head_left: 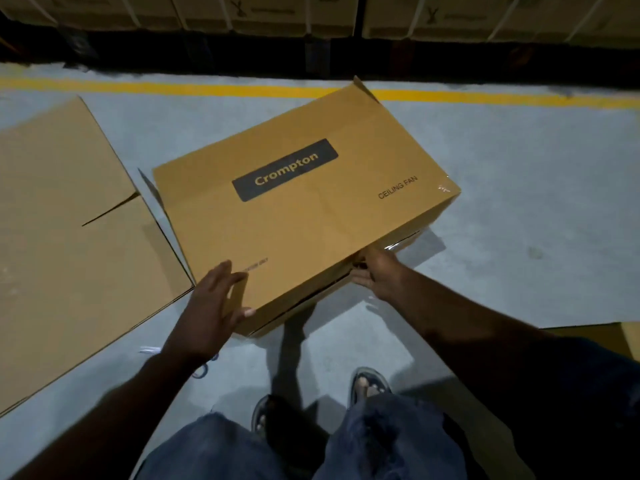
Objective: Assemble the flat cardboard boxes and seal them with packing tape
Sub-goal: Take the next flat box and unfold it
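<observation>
— Sealing it, were they?
— Nearly. The box (304, 202) lay on the floor (519, 188); left hand (211, 306) pressed flat on its near corner, right hand (379, 271) gripped the side edge. It probably wanted taping there next.

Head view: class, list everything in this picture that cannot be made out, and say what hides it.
1. Head view: fingertips of the right hand, tucked behind the near side of the Crompton box.
2. The small print beside the left hand: blurred, unreadable.
3. The flat cardboard: cut off by the left edge.
4. The stacked cartons: dark, cut off by the top edge.
</observation>
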Available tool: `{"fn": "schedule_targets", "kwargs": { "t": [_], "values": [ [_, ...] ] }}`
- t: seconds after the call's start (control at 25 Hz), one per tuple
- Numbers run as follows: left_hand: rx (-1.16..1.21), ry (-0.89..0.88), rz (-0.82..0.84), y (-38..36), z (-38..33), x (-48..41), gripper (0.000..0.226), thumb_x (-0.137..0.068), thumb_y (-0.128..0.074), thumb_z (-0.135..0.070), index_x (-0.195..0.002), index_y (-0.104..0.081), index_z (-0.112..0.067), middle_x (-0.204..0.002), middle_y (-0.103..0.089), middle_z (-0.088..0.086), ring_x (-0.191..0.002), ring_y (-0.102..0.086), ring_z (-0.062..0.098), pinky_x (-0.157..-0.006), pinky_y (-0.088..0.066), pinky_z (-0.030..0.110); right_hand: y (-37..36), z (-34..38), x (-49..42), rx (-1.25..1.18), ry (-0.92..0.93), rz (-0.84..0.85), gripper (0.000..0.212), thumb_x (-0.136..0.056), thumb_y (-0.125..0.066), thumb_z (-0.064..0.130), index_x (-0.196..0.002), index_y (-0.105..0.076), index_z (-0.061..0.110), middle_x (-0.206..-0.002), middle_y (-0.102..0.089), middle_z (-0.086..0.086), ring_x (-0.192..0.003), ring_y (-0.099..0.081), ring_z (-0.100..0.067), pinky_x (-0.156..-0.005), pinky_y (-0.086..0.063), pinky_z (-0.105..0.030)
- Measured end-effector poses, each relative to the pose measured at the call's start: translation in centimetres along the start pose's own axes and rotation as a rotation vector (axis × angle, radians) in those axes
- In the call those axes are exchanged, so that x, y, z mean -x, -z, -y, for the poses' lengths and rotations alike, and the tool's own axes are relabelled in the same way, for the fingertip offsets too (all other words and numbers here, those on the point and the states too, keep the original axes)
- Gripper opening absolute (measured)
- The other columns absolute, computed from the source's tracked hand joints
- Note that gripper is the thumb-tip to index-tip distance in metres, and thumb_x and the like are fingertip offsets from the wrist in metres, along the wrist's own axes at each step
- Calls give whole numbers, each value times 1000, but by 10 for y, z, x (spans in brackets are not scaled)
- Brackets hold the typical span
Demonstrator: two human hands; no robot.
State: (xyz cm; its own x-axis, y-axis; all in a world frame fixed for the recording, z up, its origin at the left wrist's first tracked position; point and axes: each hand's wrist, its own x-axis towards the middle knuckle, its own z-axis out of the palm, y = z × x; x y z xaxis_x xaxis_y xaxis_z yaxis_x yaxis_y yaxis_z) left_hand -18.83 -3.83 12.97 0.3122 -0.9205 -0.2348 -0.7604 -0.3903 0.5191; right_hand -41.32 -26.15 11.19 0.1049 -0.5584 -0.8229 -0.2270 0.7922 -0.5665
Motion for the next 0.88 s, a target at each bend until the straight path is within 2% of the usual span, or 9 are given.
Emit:
{"fn": "schedule_targets", "kwargs": {
  "t": [0.16,0.28,0.32,0.4,0.52,0.6,0.68,0.76,0.88],
  "values": [
    [16,74,-95,2,8,-9,68,-85,-75,-36,-144,-47,-16,-163,-22,10,-150,-22,26,-117,-27,43,46,47,-21,-50,204,-345,33,-92,-45,13,-119,-60,4,-117,-66,-16,-96,-65,-29,-80,-60,-41],
    [50,246,-192,6,15,-22,78,-86,-72,-43,-146,-39,-6,-161,-19,19,-148,-21,35,-115,-29,49,84,96,-29,209,426,-666,53,-91,-56,21,-138,-43,1,-133,-54,-15,-118,-57,-32,-98,-49,-39],
    [57,318,-224,10,16,-31,83,-84,-72,-47,-144,-37,-1,-156,-23,24,-143,-26,42,-112,-33,52,95,109,-36,428,516,-698,61,-89,-61,26,-141,-39,1,-139,-50,-16,-126,-52,-34,-103,-45,-40],
    [178,537,-243,14,21,-52,93,-79,-75,-53,-139,-34,6,-141,-39,29,-128,-42,45,-97,-45,51,106,130,-50,835,588,-585,73,-88,-68,38,-143,-37,2,-143,-47,-18,-131,-47,-37,-105,-43,-44],
    [653,847,-187,16,31,-83,93,-72,-80,-60,-129,-49,7,-118,-61,26,-99,-63,37,-64,-52,38,111,149,-75,976,430,-422,97,-74,-71,69,-141,-42,4,-140,-47,-19,-128,-48,-38,-104,-46,-50],
    [768,853,-250,17,41,-96,86,-70,-80,-62,-125,-56,0,-114,-65,21,-96,-65,36,-63,-55,37,112,156,-86,857,346,-403,120,-47,-68,88,-136,-51,9,-135,-51,-15,-121,-53,-35,-100,-50,-50],
    [707,789,-347,27,40,-106,80,-74,-76,-62,-130,-55,-8,-119,-65,15,-102,-64,36,-77,-57,46,119,154,-97,752,338,-401,125,-30,-65,93,-127,-59,14,-128,-58,-11,-112,-59,-33,-92,-54,-47],
    [621,666,-402,42,36,-112,77,-77,-72,-61,-136,-52,-16,-127,-63,10,-108,-61,33,-90,-53,49,125,145,-89,684,350,-420,118,-35,-65,93,-123,-58,14,-123,-60,-11,-108,-61,-33,-82,-53,-40],
    [579,401,-465,61,34,-106,61,-88,-72,-45,-141,-48,-25,-133,-62,0,-115,-60,23,-95,-49,45,135,112,-67,433,446,-429,92,-60,-65,85,-119,-48,16,-119,-56,-13,-98,-62,-30,-65,-50,-34]
  ]
}}
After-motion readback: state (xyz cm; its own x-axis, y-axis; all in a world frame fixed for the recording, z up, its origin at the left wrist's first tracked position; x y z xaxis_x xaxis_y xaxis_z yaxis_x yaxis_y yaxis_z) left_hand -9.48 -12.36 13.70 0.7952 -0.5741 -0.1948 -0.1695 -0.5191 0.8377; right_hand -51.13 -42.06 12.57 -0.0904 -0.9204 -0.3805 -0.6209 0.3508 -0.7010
